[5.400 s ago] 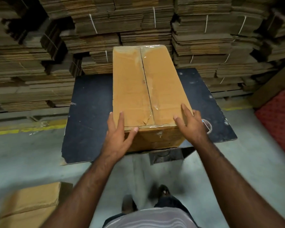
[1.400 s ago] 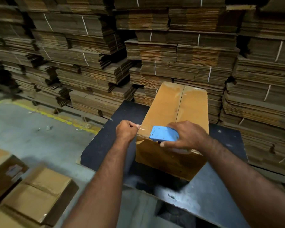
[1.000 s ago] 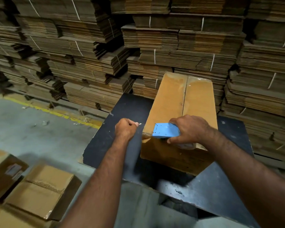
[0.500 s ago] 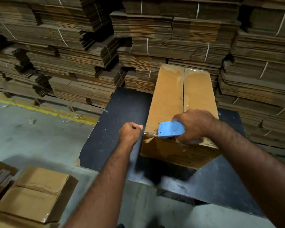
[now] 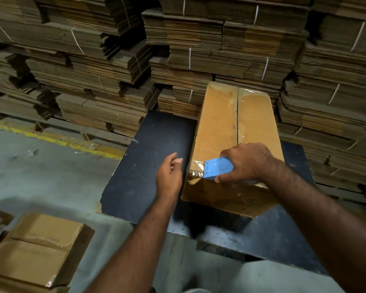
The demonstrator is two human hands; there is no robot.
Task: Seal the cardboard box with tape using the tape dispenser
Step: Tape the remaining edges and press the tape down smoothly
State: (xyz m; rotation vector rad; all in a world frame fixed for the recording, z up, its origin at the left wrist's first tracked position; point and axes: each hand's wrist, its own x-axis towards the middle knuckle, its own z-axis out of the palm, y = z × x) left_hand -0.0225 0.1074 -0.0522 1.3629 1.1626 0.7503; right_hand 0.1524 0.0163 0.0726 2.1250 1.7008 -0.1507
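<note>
Since half a second ago the left hand (image 5: 170, 175) has let go of its fist: the fingers (image 5: 176, 159) are now loosely spread and hold nothing, hovering just left of the cardboard box (image 5: 234, 149) without touching it. The right hand (image 5: 246, 162) stays curled round the blue tape dispenser (image 5: 217, 168), thumb underneath and fingers wrapped over its top.

The dispenser lies on the near end of the box top, just ahead of the right knuckles. Its long axis runs across the box, and its toothed front points left, toward the open left hand. A short strip of clear tape (image 5: 197, 168) shows at that front edge, on the box's near left corner.

The box sits on a dark board (image 5: 148, 161), its long axis running away from the fingers toward the stacks of flattened cardboard (image 5: 199, 49) behind. The centre seam of its top flaps runs the same way, starting just beyond the right fingers.

Below the left forearm, another carton (image 5: 36, 248) rests on the concrete floor (image 5: 40, 172).
</note>
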